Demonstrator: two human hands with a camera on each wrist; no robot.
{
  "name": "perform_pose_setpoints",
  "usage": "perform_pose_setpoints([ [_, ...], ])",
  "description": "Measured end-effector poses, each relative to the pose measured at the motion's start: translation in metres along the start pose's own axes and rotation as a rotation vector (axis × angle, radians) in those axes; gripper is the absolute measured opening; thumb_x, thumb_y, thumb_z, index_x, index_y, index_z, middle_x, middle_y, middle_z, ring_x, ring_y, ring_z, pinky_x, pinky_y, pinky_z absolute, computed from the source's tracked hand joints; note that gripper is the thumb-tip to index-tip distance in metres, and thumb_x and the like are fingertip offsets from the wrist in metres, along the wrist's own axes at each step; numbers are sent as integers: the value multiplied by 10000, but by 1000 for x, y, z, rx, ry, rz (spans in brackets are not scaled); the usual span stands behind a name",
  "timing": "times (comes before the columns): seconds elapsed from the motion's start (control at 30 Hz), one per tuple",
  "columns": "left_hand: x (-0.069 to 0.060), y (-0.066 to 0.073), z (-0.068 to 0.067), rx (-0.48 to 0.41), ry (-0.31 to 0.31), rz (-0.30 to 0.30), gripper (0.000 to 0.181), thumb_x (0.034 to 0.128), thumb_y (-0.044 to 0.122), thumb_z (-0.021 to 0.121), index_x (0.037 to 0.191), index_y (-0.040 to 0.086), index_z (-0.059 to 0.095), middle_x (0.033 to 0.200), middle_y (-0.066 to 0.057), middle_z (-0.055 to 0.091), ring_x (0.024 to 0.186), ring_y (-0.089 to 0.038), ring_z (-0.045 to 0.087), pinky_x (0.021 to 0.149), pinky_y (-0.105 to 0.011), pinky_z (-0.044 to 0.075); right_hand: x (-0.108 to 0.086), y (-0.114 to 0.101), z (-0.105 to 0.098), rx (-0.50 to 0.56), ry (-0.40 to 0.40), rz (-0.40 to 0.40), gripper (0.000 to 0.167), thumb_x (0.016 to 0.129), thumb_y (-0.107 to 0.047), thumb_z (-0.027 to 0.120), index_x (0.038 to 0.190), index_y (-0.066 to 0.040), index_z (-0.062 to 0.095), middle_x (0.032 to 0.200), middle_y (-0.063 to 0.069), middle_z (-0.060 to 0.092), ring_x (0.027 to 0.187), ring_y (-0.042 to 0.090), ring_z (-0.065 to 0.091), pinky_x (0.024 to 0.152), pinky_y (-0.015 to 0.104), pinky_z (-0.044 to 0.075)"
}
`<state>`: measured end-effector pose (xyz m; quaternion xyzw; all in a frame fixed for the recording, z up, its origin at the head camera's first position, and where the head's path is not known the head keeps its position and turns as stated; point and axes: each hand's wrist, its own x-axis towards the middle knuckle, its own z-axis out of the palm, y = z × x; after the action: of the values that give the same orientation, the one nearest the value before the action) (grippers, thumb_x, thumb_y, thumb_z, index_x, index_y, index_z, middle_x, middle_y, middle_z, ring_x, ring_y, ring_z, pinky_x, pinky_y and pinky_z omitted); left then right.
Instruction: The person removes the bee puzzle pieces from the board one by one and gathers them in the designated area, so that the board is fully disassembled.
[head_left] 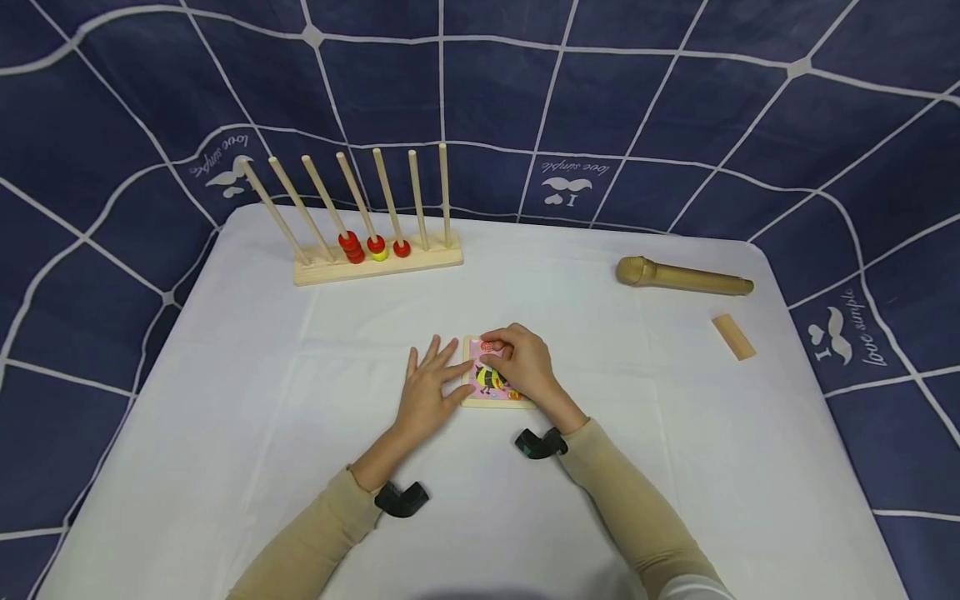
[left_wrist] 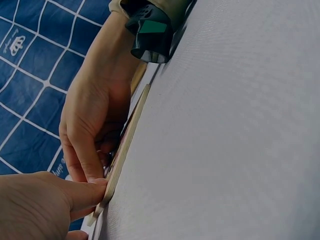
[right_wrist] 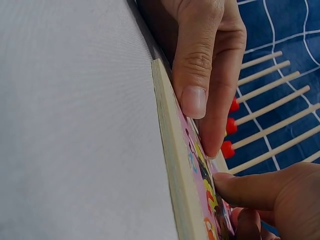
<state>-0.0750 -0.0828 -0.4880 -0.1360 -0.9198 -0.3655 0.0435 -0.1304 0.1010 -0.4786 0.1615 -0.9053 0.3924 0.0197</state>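
A small wooden picture puzzle [head_left: 489,392] with a yellow-and-black bee on pink lies flat on the white table, front middle. My left hand [head_left: 426,393] is at its left side, fingers spread and fairly straight; its thumb and a finger touch the frame's left edge. Over the puzzle's upper right, my right hand [head_left: 527,360] curls its thumb and index finger about a piece at the upper left of the picture. In the right wrist view, the right thumb [right_wrist: 247,187] lies against the picture face. The hand covers part of the picture.
A wooden abacus stand [head_left: 378,268] with upright pegs and several red and yellow beads stands at the back left. To the back right lie a wooden toy microphone [head_left: 686,277] and a small wooden block [head_left: 733,337]. A dark blue checked curtain [head_left: 495,100] surrounds the table.
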Motion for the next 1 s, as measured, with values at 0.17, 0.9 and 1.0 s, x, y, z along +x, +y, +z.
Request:
perform_pose_setpoints([
  [0.17, 0, 0, -1, -9, -1, -4, 387, 820, 243, 775, 1176, 103, 717, 1464, -179, 477, 1445, -415, 293, 1155, -673, 95, 0, 0, 1, 13, 0, 5, 255, 783, -129, 818, 1024, -83, 746, 782, 34, 598, 590, 86, 486, 531, 201, 356],
  [0.9, 0, 1, -2, -17, -4, -9, 385, 817, 237, 775, 1166, 86, 716, 1463, -186, 472, 1446, -418, 289, 1155, -672, 90, -1, -5, -4, 98, -46, 9, 226, 837, -78, 757, 1047, -114, 681, 811, 19, 678, 588, 80, 489, 541, 199, 354],
  [1.0, 0, 2, -1, -15, -1, -6, 380, 817, 236, 775, 1163, 89, 718, 1461, -187, 476, 1442, -421, 295, 1154, -673, 94, -1, -7, -6, 154, -43, 20, 205, 841, -63, 750, 1033, -102, 692, 791, 28, 664, 595, 88, 479, 543, 192, 362],
])
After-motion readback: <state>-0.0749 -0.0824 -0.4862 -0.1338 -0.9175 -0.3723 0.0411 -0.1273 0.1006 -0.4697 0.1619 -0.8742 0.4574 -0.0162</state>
